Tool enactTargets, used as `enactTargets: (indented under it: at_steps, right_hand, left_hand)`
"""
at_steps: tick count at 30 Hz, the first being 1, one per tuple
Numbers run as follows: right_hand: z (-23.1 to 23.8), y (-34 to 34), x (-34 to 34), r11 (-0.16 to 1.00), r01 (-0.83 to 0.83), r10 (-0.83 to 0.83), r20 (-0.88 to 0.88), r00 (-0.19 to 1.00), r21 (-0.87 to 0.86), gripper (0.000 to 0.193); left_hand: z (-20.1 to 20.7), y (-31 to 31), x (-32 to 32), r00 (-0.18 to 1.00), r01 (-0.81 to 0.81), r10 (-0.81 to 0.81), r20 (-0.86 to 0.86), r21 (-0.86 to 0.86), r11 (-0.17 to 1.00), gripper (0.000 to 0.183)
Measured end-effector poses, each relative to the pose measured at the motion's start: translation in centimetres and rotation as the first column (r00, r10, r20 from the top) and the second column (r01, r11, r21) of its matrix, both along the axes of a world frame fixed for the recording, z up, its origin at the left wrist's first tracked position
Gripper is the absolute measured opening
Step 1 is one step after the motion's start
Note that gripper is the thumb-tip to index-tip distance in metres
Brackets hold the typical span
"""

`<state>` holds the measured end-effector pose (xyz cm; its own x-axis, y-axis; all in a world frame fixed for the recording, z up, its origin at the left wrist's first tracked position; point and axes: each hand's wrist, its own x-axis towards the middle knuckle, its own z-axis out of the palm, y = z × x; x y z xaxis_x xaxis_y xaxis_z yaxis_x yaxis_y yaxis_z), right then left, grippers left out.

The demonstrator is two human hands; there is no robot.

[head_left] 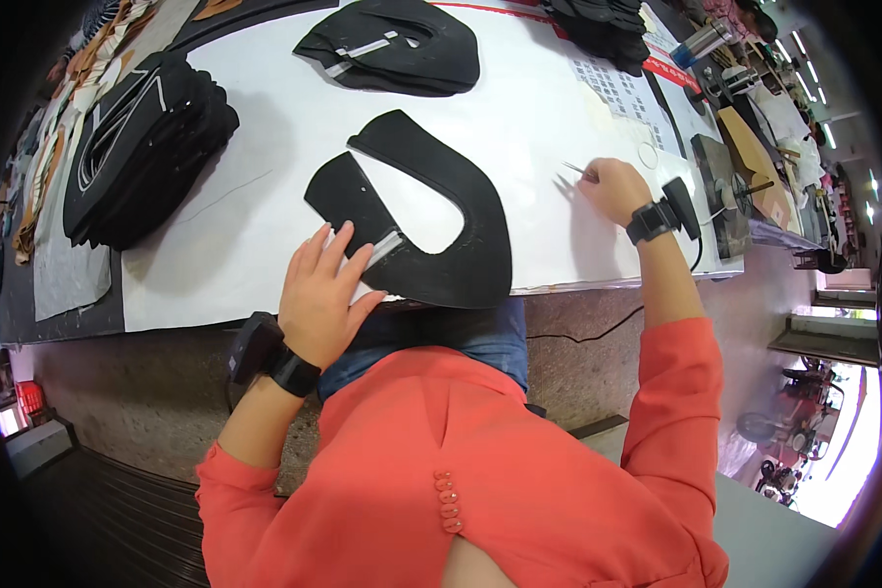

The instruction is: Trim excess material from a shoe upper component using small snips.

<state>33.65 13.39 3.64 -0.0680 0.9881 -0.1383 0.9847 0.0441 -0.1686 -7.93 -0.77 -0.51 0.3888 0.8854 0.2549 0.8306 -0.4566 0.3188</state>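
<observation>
A curved black piece (485,230), shaped like an open loop, lies on the white-covered table (265,279) in front of me. My left hand (321,284) rests flat at its near left end, fingers stretched out and touching it. Beside those fingertips a short white strip (386,247) lies across the black material. Off to the right, my right hand (617,189) is closed around a thin pointed metal tool (572,168), held just above the table and apart from the black piece. The fingers hide most of the tool, so its exact kind is unclear.
A tall stack of black pieces (157,147) stands at the left, another pile (402,49) at the far middle, more black material (598,29) beyond. At the right are a dark block (717,191), a metal flask (701,44) and a thin ring (648,155).
</observation>
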Motion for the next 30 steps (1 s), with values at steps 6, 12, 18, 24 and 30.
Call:
enactTargets:
  at_steps: [6,12,18,24,30]
  right_hand:
    - [2.7,1.8,-14.5,0.952,-0.290,0.290,0.016,0.957,0.098,0.017]
    - [5.5,0.2,-27.7,0.781,-0.581,0.594,-0.560,0.577,0.230,0.018]
    - [5.1,2.2,-25.5,0.761,-0.632,0.395,-0.666,0.632,-0.149,0.023]
    - [3.9,1.1,-21.5,0.687,-0.605,0.243,-0.657,0.714,-0.402,0.017]
    - [3.5,0.5,-21.0,0.636,-0.696,0.324,-0.703,0.633,-0.333,0.027]
  left_hand:
    - [0.2,-0.5,2.2,0.976,0.106,-0.108,0.189,0.020,0.994,0.052]
    - [-0.1,-1.1,4.2,0.959,0.031,-0.043,0.279,0.046,0.998,0.044]
    - [-0.1,-0.7,1.6,0.961,-0.068,0.052,0.272,0.051,0.996,0.039]
    - [0.9,1.3,0.8,0.907,-0.330,0.271,0.321,0.147,0.932,0.041]
    - [0.8,2.7,1.8,0.920,-0.274,0.202,0.337,0.181,0.944,0.025]
